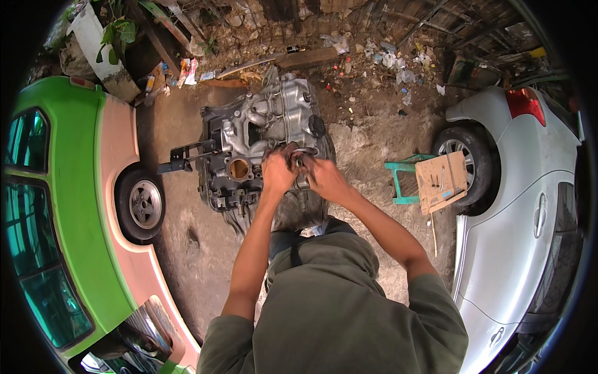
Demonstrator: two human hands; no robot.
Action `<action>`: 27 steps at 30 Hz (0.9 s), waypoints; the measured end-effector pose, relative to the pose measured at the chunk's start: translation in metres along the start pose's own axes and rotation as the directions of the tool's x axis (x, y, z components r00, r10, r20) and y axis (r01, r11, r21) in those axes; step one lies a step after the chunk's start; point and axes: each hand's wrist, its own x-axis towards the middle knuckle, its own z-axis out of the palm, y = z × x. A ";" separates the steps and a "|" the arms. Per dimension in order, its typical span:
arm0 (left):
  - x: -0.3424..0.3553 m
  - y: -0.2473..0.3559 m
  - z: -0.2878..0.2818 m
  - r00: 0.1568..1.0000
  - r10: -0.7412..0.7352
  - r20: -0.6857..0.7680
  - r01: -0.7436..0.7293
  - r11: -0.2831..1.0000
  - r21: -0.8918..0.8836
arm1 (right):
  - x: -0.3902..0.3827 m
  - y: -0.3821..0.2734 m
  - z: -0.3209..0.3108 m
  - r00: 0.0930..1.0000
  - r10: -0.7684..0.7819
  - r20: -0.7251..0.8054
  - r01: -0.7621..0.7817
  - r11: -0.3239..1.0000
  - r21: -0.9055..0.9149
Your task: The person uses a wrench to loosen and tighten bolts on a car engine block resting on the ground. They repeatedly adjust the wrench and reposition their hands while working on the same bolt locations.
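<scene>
A grey metal car engine (293, 106) stands on the ground right in front of me. Both hands meet over its near side, close to the silver top cover. My left hand (280, 169) is closed, its fingertips dark with grease. Beside it, almost touching, my right hand (325, 179) has its fingers curled round a small dark part that is too hidden to name. To the left of my left hand is a round metal opening (238, 169) with a brownish inside. A black round cap (316, 126) sits on the cover, beyond my hands.
A black bracket (182, 157) sticks out from the engine's left side. At right, a green stool (402, 167) carries cardboard (439, 196) with several small tools. A green and pink vehicle (71, 162) stands left, a silver car (504, 249) right. Litter (392, 60) and planks lie behind.
</scene>
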 end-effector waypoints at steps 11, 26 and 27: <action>-0.003 0.001 -0.002 1.000 -0.016 0.008 0.016 1.000 -0.004 | -0.007 0.004 -0.023 0.979 0.112 -0.173 -0.079 0.979 0.187; 0.000 0.000 0.001 1.000 -0.002 -0.031 0.001 1.000 -0.030 | -0.132 0.057 0.032 0.793 0.604 0.081 -0.238 0.185 0.953; 0.001 -0.001 0.001 1.000 -0.001 -0.022 0.001 1.000 -0.023 | -0.134 0.059 0.034 0.750 0.641 0.161 -0.345 0.171 0.923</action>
